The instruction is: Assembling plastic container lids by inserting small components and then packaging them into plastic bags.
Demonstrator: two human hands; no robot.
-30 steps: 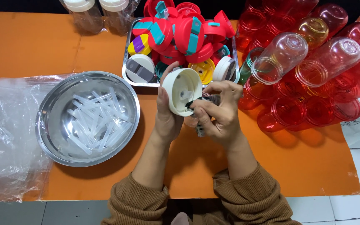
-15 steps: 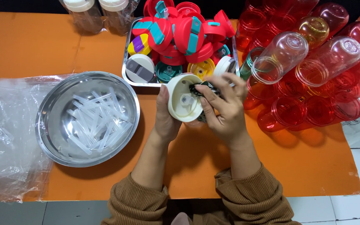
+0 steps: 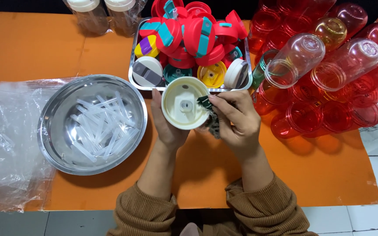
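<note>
My left hand [image 3: 166, 126] holds a cream round bottle lid [image 3: 183, 103] from below, its inner side facing up toward me. My right hand [image 3: 235, 119] pinches a small dark green part [image 3: 205, 102] at the lid's right rim, and more dark pieces [image 3: 214, 123] hang under its fingers. Both hands are over the orange table [image 3: 31, 48], just in front of a metal tray [image 3: 133, 81] piled with red, teal, yellow and white lids.
A steel bowl [image 3: 49, 126] with several clear plastic straws sits at the left, on crumpled clear plastic bags [image 3: 5, 140]. Red and clear plastic bottles [image 3: 329, 65] lie stacked at the right. Two capped clear jars [image 3: 97, 15] stand at the back.
The lid has been turned from tilted sideways to facing up, and both hands have shifted slightly toward the tray. My right fingers now work at the lid's right rim.
</note>
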